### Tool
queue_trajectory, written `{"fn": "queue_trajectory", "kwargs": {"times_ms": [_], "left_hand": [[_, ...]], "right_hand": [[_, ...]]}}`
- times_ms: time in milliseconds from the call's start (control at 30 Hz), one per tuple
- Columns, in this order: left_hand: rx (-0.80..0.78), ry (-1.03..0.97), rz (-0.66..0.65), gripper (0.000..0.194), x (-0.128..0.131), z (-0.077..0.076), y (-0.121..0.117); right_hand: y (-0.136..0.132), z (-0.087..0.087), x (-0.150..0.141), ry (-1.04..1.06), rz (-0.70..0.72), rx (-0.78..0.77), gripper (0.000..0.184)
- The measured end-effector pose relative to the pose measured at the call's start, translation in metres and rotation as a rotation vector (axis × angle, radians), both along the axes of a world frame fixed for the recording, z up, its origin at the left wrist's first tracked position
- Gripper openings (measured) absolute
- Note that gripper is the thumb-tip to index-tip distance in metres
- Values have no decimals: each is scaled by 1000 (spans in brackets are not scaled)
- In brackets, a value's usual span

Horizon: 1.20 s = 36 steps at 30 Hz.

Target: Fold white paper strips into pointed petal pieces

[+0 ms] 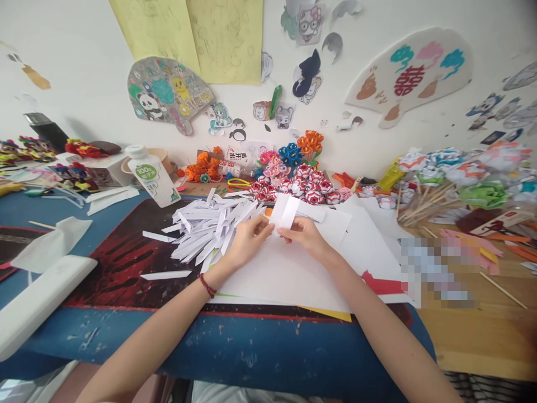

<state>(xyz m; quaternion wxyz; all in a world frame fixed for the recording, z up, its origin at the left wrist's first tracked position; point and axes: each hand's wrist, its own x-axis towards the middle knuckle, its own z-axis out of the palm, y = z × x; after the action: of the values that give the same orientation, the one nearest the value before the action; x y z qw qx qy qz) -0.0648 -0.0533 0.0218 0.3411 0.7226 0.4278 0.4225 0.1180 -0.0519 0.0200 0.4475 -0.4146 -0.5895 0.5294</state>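
Observation:
Between both hands, a folded piece of white paper [285,211] is held up at the middle of the table. My left hand [252,238] pinches its lower left corner, thumb and fingers together. At its lower right edge, my right hand [306,236] grips it between thumb and curled fingers. Large white sheets [277,280] lie under my hands. Left of them is a heap of folded white paper strips [218,224], with a few loose strips beside it. Another folded white paper piece [312,211] lies behind my right hand.
A white bottle [151,176] stands at the back left. Red-and-white paper flowers [312,187] sit along the wall. Wooden sticks [432,204] and wrapped flowers [482,193] crowd the right side. A long white case-like object [46,302] lies at the left edge.

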Motion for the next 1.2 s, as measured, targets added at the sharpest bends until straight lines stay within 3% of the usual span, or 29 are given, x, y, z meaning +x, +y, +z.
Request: {"fn": "queue_trajectory", "kwargs": {"times_ms": [400, 833, 967, 1200], "left_hand": [[41, 63, 4, 27, -1, 6, -8], [-116, -16, -65, 31, 5, 0, -6], [-61, 34, -69, 34, 3, 1, -7], [-52, 87, -67, 22, 5, -3, -7]], "right_hand": [[0, 1, 0, -30, 37, 15, 30], [-1, 0, 1, -6, -13, 85, 26], [0, -4, 0, -19, -26, 87, 28], [2, -7, 1, -20, -57, 77, 32]]}}
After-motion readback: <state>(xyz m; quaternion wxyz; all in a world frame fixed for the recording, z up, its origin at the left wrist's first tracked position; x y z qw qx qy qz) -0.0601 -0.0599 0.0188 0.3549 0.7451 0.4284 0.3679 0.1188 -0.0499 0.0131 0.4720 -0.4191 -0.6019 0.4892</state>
